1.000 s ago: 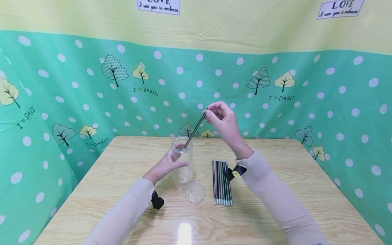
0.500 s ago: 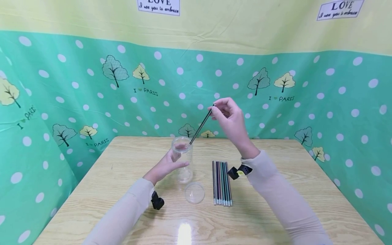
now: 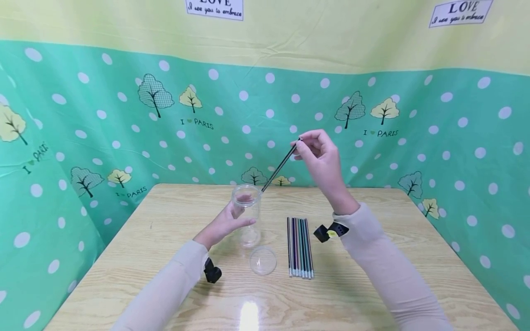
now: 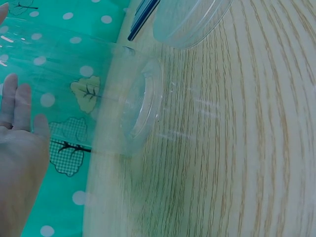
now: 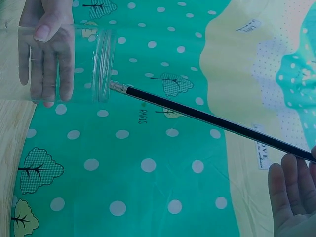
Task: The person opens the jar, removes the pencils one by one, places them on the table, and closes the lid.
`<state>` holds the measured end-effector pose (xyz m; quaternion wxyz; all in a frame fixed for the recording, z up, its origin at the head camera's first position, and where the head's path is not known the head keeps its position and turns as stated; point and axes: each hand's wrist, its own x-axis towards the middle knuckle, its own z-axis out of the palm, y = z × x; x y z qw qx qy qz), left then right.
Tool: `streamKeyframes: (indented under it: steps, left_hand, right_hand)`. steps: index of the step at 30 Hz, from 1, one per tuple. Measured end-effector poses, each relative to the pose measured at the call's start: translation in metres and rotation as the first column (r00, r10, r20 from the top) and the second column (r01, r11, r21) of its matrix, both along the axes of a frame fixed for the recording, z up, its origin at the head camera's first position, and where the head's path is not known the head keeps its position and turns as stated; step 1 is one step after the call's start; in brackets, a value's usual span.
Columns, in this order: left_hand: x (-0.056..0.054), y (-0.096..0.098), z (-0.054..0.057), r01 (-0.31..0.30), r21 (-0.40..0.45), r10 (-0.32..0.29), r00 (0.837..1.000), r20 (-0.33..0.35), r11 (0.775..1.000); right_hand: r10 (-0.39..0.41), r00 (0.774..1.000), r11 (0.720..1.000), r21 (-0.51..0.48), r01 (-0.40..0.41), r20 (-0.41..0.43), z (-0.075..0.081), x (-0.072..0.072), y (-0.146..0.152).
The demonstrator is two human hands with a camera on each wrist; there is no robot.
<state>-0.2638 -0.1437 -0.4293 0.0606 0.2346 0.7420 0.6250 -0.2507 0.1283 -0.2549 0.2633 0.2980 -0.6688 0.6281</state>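
Observation:
My left hand (image 3: 227,221) grips a clear jar (image 3: 247,232) standing upright on the table, thumb in front and fingers behind its wall. In the right wrist view those fingers show through the jar (image 5: 81,64). My right hand (image 3: 320,156) pinches a dark pencil (image 3: 281,166) near its upper end. The pencil slants down to the left. Its eraser end, with a silver ferrule (image 5: 118,87), sits right at the jar's rim. In the left wrist view, my left hand (image 4: 22,143) lies along the jar's side.
A round clear lid (image 3: 263,260) lies in front of the jar. To its right, several dark pencils (image 3: 300,248) lie side by side on the wooden table (image 3: 182,207), eraser ends toward me. A green dotted curtain (image 3: 269,105) hangs behind the table.
My right hand has moved right and slightly up with the pencil. The pencil's lower end has shifted from over the jar's mouth to the right side of the rim. My left hand stays put.

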Motion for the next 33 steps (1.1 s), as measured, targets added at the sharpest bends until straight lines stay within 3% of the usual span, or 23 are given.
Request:
streamKeyframes:
  steps: [19, 33]
  left_hand:
    - [0.001, 0.0, 0.001, -0.003, -0.009, 0.003, 1.0, 0.011, 1.0]
    - [0.001, -0.001, 0.001, 0.011, 0.007, -0.011, 1.0, 0.001, 1.0]
  right_hand:
    - [-0.053, 0.995, 0.997, 0.065, 0.048, 0.083, -0.007, -0.003, 0.013]
    - [-0.117, 0.982, 0.976, 0.199, 0.086, 0.149, -0.018, -0.01, 0.023]
